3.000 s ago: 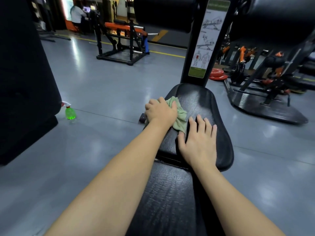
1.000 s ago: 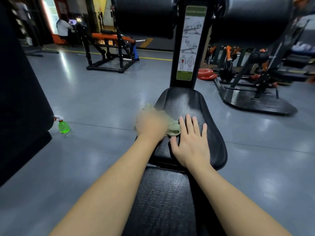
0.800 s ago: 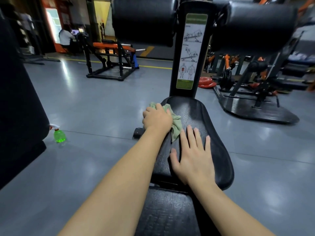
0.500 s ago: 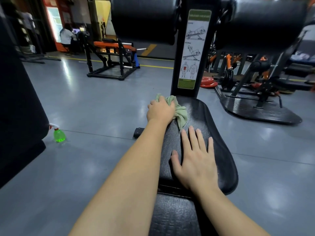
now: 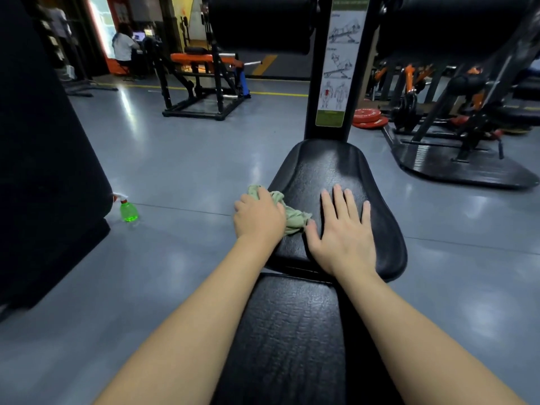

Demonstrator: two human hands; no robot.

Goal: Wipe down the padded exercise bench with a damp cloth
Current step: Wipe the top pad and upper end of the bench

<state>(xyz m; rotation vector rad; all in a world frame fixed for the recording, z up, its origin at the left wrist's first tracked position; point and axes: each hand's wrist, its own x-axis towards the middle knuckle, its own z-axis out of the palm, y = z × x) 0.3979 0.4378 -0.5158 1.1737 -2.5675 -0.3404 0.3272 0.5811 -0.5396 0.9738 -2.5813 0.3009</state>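
Note:
The black padded bench runs away from me: a long back pad [image 5: 286, 340] near me and a rounded seat pad [image 5: 330, 168] beyond it. My left hand [image 5: 258, 216] presses a crumpled pale green cloth [image 5: 293, 216] against the left edge of the seat pad. Part of the cloth sticks out past my fingers on both sides. My right hand [image 5: 344, 232] lies flat on the seat pad, fingers spread, holding nothing, just right of the cloth.
A black upright post with an instruction sticker [image 5: 336, 68] rises behind the seat, with two black roller pads [image 5: 257, 21] at its top. A green spray bottle [image 5: 128, 210] stands on the grey floor to the left. Other gym machines [image 5: 201, 83] and red weight plates [image 5: 369, 118] are farther back.
My left hand has pulled the cloth from the far left end of the seat pad back toward me along the left edge. My right hand stays flat on the pad.

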